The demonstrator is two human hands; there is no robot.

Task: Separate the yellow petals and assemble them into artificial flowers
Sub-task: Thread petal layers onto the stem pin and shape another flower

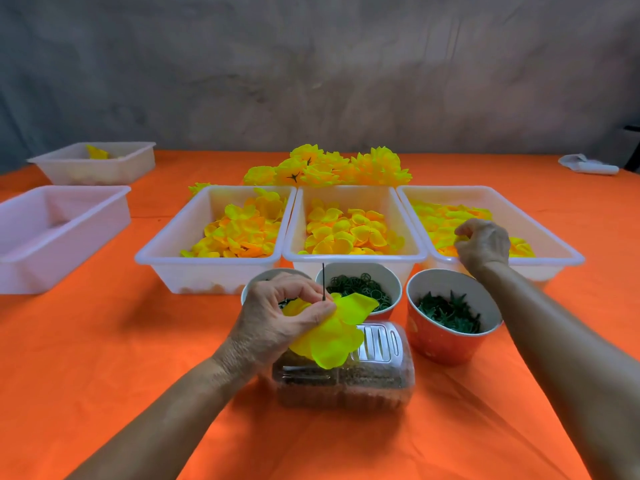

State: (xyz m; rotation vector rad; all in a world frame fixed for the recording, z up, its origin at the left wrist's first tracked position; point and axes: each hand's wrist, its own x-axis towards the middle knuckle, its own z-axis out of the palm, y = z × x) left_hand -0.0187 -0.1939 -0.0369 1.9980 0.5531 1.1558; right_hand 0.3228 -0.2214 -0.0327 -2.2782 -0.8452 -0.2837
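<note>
My left hand (284, 317) grips a partly built yellow flower (332, 336) with a thin dark stem pin (323, 282) sticking up from it, over a clear plastic box (346, 382). My right hand (483, 244) reaches into the right white bin (561, 251), fingers curled and pinching at the yellow petals (450, 216) there. The middle bin (353, 259) and the left bin (207, 265) also hold loose yellow petals. A pile of finished yellow flowers (329, 168) lies behind the bins.
Three paper cups stand in front of the bins: one with green rings (360, 289), one with green star-shaped parts (450, 313), one mostly hidden behind my left hand. Two more white bins (62, 237) (93, 164) sit at far left on the orange tablecloth.
</note>
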